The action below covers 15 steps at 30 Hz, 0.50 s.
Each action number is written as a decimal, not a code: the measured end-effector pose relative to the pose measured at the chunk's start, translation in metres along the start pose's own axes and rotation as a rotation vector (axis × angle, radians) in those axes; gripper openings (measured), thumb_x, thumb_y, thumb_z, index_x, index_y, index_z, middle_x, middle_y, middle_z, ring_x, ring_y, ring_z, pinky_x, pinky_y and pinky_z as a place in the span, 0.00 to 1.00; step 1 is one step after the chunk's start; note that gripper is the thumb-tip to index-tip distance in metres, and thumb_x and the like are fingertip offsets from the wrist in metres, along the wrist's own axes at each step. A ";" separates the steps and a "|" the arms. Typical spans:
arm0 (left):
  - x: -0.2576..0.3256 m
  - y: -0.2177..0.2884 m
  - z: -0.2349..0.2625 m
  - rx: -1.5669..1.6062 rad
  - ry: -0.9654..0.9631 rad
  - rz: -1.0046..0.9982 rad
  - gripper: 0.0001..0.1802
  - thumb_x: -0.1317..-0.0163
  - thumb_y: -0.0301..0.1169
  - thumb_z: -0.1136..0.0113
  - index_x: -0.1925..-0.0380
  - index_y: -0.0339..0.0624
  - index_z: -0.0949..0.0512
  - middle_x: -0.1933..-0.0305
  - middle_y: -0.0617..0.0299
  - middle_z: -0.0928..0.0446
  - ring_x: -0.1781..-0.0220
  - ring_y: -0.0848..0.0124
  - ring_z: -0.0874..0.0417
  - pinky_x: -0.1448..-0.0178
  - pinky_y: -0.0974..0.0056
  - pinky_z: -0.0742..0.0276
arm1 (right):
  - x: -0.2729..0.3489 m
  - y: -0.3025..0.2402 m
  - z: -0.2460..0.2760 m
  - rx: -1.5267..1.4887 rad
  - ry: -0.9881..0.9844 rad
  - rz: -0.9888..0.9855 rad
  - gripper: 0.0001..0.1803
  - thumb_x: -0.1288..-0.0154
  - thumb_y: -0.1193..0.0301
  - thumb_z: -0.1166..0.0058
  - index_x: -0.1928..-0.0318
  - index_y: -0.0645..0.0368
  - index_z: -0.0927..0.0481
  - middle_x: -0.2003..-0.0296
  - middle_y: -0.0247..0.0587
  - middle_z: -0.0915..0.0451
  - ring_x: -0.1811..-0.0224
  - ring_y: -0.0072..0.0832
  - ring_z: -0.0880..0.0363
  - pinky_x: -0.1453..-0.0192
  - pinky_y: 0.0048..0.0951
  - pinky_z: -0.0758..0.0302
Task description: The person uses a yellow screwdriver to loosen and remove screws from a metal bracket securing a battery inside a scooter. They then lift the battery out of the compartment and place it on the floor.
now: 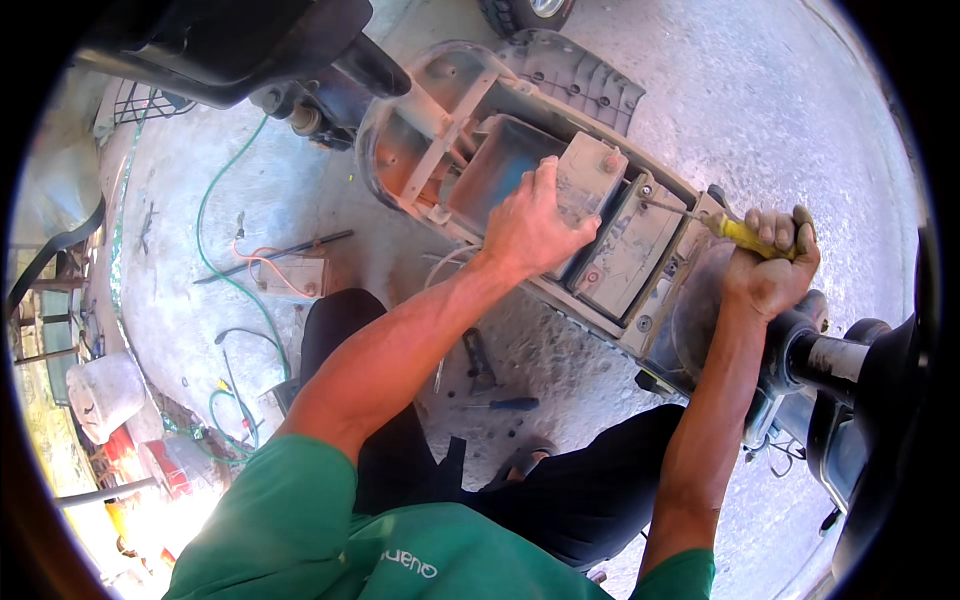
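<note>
My left hand [535, 225] grips the near end of a dusty, grey, box-shaped battery [592, 172], thumb and fingers spread across its edges. That battery sits tilted or raised in the open compartment of a scooter-like frame [680, 185]. Beside it to the right, a second dusty battery [625, 255] lies in the compartment, with terminals at its corners. My right hand [770, 265] is closed round the yellow handle of a screwdriver [738, 234]. Its thin shaft points left, and the tip reaches the terminal near the second battery's far corner; whether it touches cannot be made out.
A bare tray section [505, 170] lies left of the batteries. On the floor are a dark-handled screwdriver [510, 404], a green hose [203, 225] and a dark rod [280, 255]. Black vehicle parts [230, 50] overhang the upper left, and a wheel [525, 12] stands at the top.
</note>
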State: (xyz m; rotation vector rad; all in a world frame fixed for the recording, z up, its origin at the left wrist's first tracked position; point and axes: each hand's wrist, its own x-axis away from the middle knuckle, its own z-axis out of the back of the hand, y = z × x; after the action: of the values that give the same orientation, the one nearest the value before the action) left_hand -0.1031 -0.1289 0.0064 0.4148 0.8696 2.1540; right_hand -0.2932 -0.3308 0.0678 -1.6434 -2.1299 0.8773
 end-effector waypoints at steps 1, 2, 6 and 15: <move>-0.001 -0.001 0.000 0.000 0.005 0.016 0.49 0.44 0.51 0.30 0.30 0.34 0.37 0.38 0.37 0.24 0.38 0.44 0.19 0.36 0.47 0.22 | 0.004 -0.009 0.002 -0.032 -0.015 -0.029 0.13 0.26 0.65 0.53 0.54 0.62 0.22 0.78 0.29 0.37 0.74 0.25 0.36 0.63 0.33 0.33; -0.004 -0.002 0.000 0.002 0.012 0.032 0.47 0.44 0.51 0.30 0.31 0.34 0.35 0.39 0.38 0.22 0.39 0.45 0.18 0.36 0.48 0.22 | 0.012 -0.017 0.000 -0.090 -0.046 -0.083 0.13 0.25 0.65 0.53 0.54 0.61 0.23 0.78 0.27 0.38 0.75 0.22 0.37 0.64 0.31 0.35; -0.012 -0.016 0.001 0.098 -0.001 0.041 0.51 0.46 0.53 0.29 0.31 0.32 0.36 0.38 0.38 0.23 0.38 0.43 0.19 0.36 0.47 0.22 | 0.050 -0.030 -0.003 -0.103 -0.144 -0.196 0.13 0.23 0.63 0.55 0.53 0.59 0.23 0.77 0.25 0.37 0.75 0.20 0.38 0.65 0.30 0.36; -0.020 -0.002 0.014 -0.105 -0.045 0.148 0.53 0.47 0.55 0.30 0.30 0.32 0.39 0.35 0.38 0.25 0.35 0.45 0.20 0.33 0.48 0.23 | 0.097 0.000 0.018 0.329 -0.035 -0.028 0.12 0.30 0.73 0.45 0.48 0.63 0.25 0.75 0.32 0.31 0.75 0.24 0.31 0.67 0.31 0.28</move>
State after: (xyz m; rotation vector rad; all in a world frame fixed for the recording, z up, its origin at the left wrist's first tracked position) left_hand -0.0816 -0.1362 0.0149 0.4855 0.7162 2.3045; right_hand -0.3321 -0.2438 0.0425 -1.4366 -1.9009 1.1828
